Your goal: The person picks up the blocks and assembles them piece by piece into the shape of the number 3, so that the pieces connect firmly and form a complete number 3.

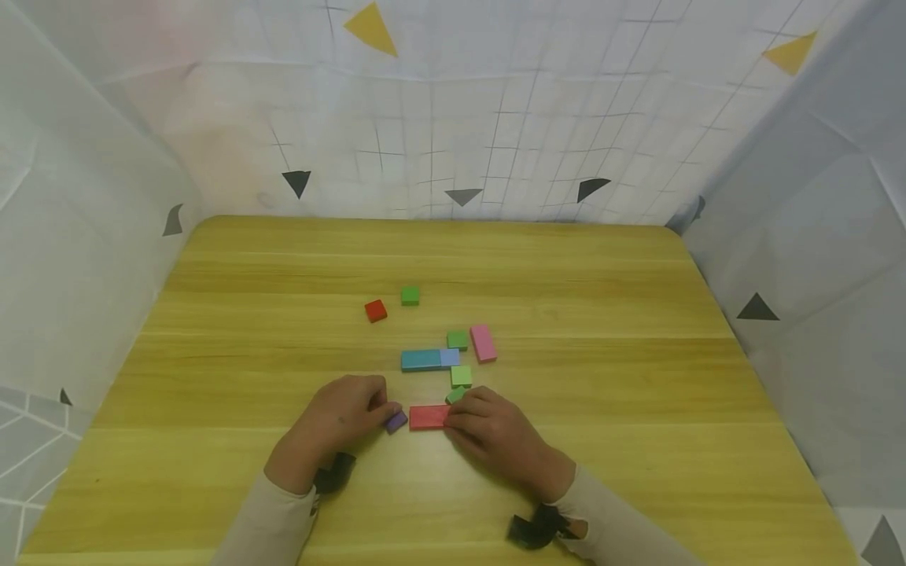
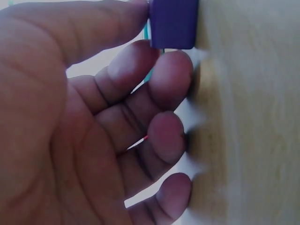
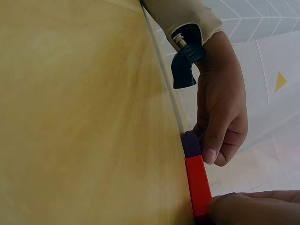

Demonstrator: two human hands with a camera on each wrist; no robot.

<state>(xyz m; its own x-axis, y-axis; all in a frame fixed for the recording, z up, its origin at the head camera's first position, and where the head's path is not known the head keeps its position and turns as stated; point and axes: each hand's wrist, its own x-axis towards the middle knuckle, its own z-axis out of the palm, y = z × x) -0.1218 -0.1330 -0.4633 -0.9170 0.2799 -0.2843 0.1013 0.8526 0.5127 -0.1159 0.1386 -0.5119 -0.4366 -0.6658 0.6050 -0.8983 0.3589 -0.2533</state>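
Observation:
My left hand pinches a small purple block by its edge, thumb and index finger at it. In the left wrist view this purple block is against the thumb tip, low over the wood. Just to its right lies a long red block, whose right end my right hand grips with its fingertips. From the right wrist, the red block and purple block look lined up end to end; the head view shows a narrow gap. A green block is partly hidden by the right hand's fingers.
Beyond the hands, a light green block, a teal block, a light blue block, a green block and a pink block lie close together. Farther back are a red cube and green cube.

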